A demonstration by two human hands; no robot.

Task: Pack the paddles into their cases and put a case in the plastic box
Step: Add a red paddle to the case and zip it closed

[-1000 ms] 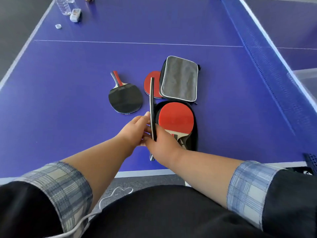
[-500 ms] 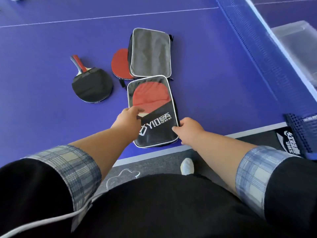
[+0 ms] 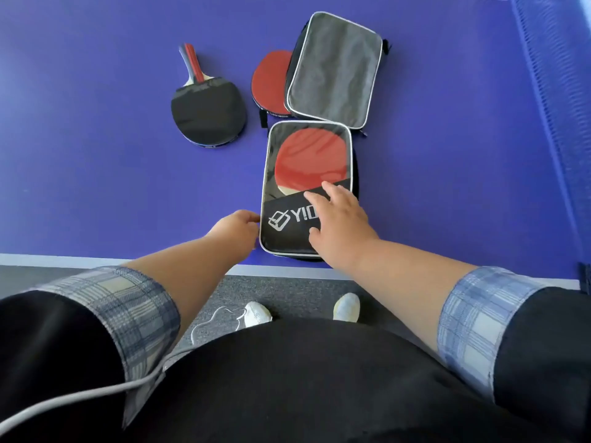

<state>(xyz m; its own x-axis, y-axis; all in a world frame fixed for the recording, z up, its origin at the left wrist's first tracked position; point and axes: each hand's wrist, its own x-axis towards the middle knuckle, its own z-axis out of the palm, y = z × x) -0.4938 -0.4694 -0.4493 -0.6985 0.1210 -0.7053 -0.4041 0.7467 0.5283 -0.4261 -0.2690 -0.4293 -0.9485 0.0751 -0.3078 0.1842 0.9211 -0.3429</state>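
Observation:
The near paddle case point(image 3: 287, 231) lies closed at the table's front edge, and a red paddle point(image 3: 307, 158) shows through its clear window. My right hand point(image 3: 342, 225) rests flat on the case's lower right with fingers spread. My left hand point(image 3: 238, 228) is curled at the case's lower left edge, fingertips pinched against its rim. Behind it a second case point(image 3: 335, 68) lies open, grey lining up. A red paddle point(image 3: 271, 81) sticks out from under its left side. A black-faced paddle point(image 3: 208, 113) lies loose to the left.
The blue net point(image 3: 550, 91) runs along the right side. The table's white front edge point(image 3: 80, 260) is just below my hands, with grey floor and my shoes point(image 3: 256, 314) beneath. The plastic box is out of view.
The near case's flap was folded shut over the red paddle. My right hand then moved from the bottom corner onto the top, and my left hand slid from the top to the left edge.

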